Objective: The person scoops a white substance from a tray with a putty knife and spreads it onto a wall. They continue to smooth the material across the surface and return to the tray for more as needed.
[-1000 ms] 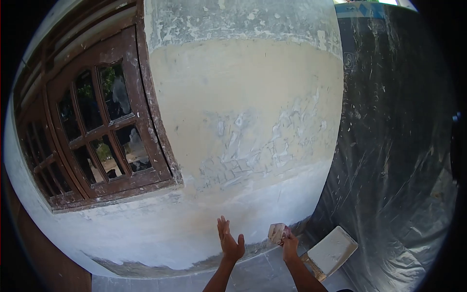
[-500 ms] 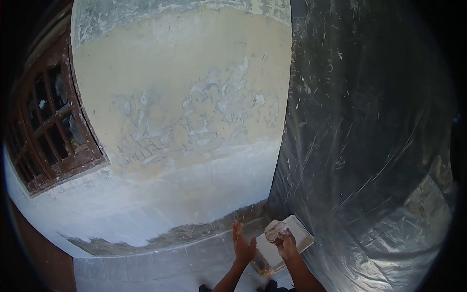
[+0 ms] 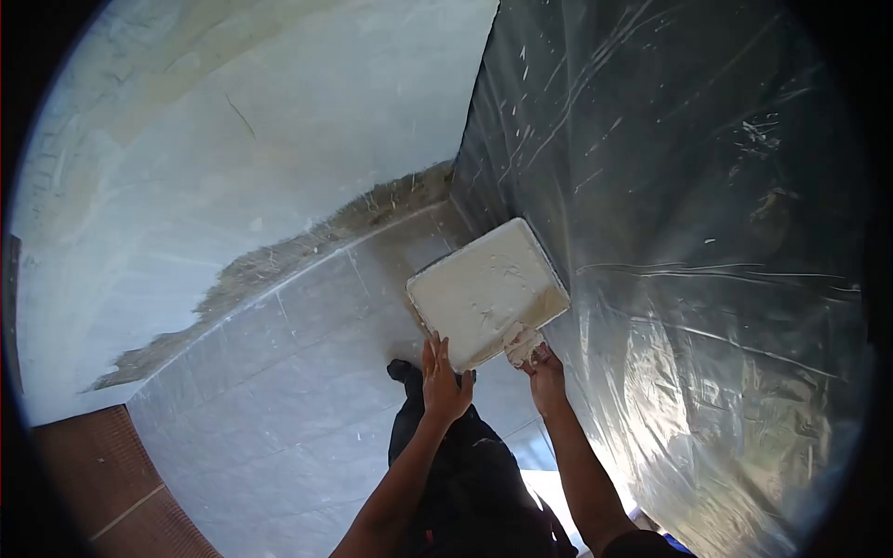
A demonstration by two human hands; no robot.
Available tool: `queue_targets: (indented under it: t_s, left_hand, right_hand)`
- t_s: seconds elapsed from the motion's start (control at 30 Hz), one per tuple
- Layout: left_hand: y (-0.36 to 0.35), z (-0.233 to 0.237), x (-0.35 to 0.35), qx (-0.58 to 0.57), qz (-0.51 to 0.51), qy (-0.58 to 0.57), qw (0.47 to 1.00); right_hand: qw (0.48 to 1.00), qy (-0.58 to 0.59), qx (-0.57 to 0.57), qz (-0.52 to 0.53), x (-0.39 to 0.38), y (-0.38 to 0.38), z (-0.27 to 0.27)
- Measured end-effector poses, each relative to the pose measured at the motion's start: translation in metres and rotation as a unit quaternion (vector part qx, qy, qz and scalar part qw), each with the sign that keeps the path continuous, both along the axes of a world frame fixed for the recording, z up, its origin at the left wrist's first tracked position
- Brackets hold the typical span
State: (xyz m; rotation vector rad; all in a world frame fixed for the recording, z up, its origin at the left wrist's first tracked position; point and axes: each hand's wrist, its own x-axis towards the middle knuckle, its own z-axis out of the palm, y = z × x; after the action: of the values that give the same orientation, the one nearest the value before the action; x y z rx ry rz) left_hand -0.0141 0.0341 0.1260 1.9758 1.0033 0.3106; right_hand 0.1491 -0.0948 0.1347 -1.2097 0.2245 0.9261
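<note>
A flat square board [image 3: 486,290] coated with white putty sits below me on the tiled floor, beside the plastic sheeting. My right hand [image 3: 544,365] is closed on a small putty-smeared scraper [image 3: 522,343] whose blade rests on the near right edge of the board. My left hand [image 3: 443,379] is open, fingers extended, touching or hovering at the board's near left edge; I cannot tell which.
A whitewashed wall [image 3: 214,177] with a rough bare strip at its base meets grey floor tiles [image 3: 279,391]. Shiny black plastic sheeting [image 3: 707,232] covers the right side. Red brick paving [image 3: 102,474] lies at lower left. My dark trouser legs stand under the hands.
The view has swung down from the wall and window to the floor. Both hands have come down to the putty board, the scraper now at its edge.
</note>
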Motion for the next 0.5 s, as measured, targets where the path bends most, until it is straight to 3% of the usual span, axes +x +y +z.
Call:
queue_targets:
  t_s: [0.07, 0.13, 0.17, 0.2, 0.23, 0.3, 0.4, 0.5]
  left_hand:
    - [-0.006, -0.033, -0.003, 0.04, -0.028, 0.042, 0.998]
    - [-0.014, -0.063, -0.01, 0.02, -0.029, 0.058, 0.998]
    - [-0.018, -0.077, -0.014, 0.026, -0.036, 0.074, 0.996]
    - [-0.02, -0.09, -0.017, 0.035, -0.044, 0.087, 0.995]
    - [-0.022, -0.101, -0.02, 0.04, -0.061, 0.097, 0.993]
    - [-0.029, -0.116, -0.024, 0.037, -0.076, 0.108, 0.99]
    - [-0.033, -0.127, -0.029, 0.036, -0.107, 0.136, 0.984]
    - [-0.033, -0.126, -0.03, 0.028, -0.122, 0.14, 0.982]
  right_hand:
    - [0.948, -0.197, -0.205, 0.143, 0.005, -0.01, -0.033]
    - [0.921, -0.173, -0.291, 0.195, 0.011, -0.009, -0.052]
    - [0.848, -0.392, -0.268, 0.235, 0.014, -0.011, -0.07]
    - [0.73, -0.59, -0.224, 0.263, 0.016, -0.012, -0.087]
    - [0.734, -0.579, -0.229, 0.272, 0.016, -0.009, -0.095]
    - [0.543, -0.67, -0.359, 0.356, 0.011, -0.009, -0.108]
    - [0.544, -0.663, -0.355, 0.372, -0.01, -0.033, -0.141]
    - [0.551, -0.652, -0.376, 0.359, -0.046, -0.054, -0.137]
